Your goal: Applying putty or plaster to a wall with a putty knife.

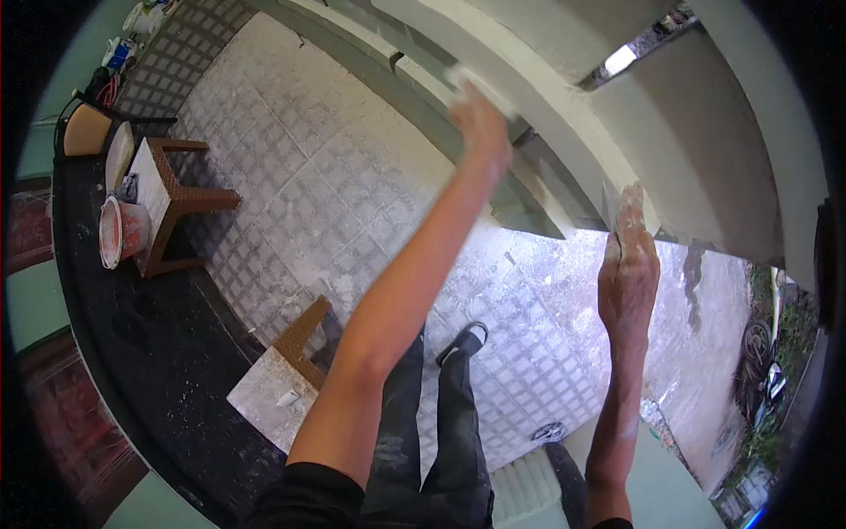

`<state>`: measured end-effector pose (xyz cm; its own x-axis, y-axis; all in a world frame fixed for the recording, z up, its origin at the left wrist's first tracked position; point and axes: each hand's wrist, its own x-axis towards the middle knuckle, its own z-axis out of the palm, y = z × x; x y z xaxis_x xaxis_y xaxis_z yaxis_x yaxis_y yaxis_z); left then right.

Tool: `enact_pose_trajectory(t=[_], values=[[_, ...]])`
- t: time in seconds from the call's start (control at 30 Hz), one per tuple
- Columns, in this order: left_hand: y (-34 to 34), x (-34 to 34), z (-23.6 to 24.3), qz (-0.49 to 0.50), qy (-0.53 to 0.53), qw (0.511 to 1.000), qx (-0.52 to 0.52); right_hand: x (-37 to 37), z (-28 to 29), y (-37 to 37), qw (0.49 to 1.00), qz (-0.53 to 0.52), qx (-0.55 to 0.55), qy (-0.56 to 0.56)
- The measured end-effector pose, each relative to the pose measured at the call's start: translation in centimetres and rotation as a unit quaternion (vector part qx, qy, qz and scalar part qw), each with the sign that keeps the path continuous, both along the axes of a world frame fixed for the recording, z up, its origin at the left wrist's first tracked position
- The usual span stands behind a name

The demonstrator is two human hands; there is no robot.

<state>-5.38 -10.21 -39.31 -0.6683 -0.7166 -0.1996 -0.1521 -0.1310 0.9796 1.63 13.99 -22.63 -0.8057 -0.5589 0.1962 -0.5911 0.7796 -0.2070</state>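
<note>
My left hand (480, 123) is stretched far out over a pale curved ledge (432, 84). It is smeared by motion, its fingers closed on a whitish flat pad (490, 91) pressed near the ledge; what kind of pad it is I cannot make out. My right hand (629, 251), dusty with white powder, is seen edge-on. Its fingers are straight and together, pointing up beside the end of a cream curved band (564, 106), and seem to rest on it. No object shows in that hand.
White dust covers the tiled floor (300, 167) around my feet. To the left stand a brown stool (176, 189), a reddish bucket (123, 231) and a chair (86, 130). Another stool (273, 397) is close by my left arm. A coiled hose (755, 348) lies at far right.
</note>
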Motion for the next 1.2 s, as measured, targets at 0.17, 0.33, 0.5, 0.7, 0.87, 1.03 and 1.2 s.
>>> enact_pose_trajectory(t=[0.17, 0.33, 0.5, 0.7, 0.87, 1.03, 1.2], values=[[7.4, 1.5, 3.9, 0.026, -0.052, 0.991, 0.121, -0.5, -0.6, 1.1, 0.997, -0.067, 0.019, -0.041], [-0.9, 0.0, 2.3, 0.010, 0.015, 0.977, 0.215, 0.0, -0.7, 1.3, 0.997, -0.058, -0.001, -0.060], [2.2, -0.2, 6.2, 0.123, 0.023, 0.928, 0.350, -0.1, 0.3, 0.8, 0.993, -0.063, -0.029, -0.094], [2.1, 2.2, 7.5, 0.055, -0.037, 0.973, 0.221, 0.2, 0.3, 0.1, 0.990, -0.095, -0.024, -0.103], [-9.2, -1.1, 8.9, 0.073, 0.202, 0.891, 0.400, 0.2, 1.6, -1.7, 0.983, -0.118, -0.032, -0.138], [-1.6, -0.6, 2.5, 0.161, 0.053, 0.985, 0.037, 0.0, 0.8, -0.8, 0.991, -0.096, 0.008, -0.095], [-9.8, -1.9, 6.5, 0.105, 0.150, 0.920, 0.346, -0.2, 1.7, -0.4, 0.991, -0.060, 0.014, -0.117]])
